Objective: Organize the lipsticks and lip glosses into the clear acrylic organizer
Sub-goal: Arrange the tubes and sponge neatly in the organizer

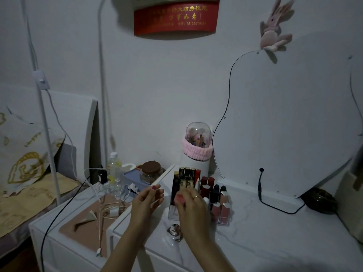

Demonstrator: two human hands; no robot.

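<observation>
Clear acrylic forms the organizer (pixel 224 222) standing on the white marbled tabletop (pixel 275 232), and we see most of its slots already filled: tall black-and-gold lipsticks (pixel 185 179) stand upright along the back left, dark red tubes (pixel 207 186) sit to their right, two black-capped tubes (pixel 219 191) stand further forward, and pink lip glosses (pixel 221 211) fill the front right corner. Our right hand (pixel 191 209), with a ring on one finger, reaches over the left front part of the organizer, fingers curled around a small pink item (pixel 179 199); it is blurred, so we cannot tell exactly what it is or which slot it is above. Our left hand (pixel 147 199) hovers just left of the organizer, fingers loosely spread and half open, with a thin pale strip near the fingertips that we cannot make out well enough to say it is held. A shiny silver object (pixel 173 231) lies on the tabletop just in front of the organizer, below the right wrist. Behind the organizer stands a white canister (pixel 196 165) with a pink fluffy band and a clear dome, and to its right a curvy mirror (pixel 284 124) leans against the wall. Further left, a brown-lidded jar (pixel 150 172) and a plastic bottle (pixel 114 169) stand on a lower cabinet among cables.
</observation>
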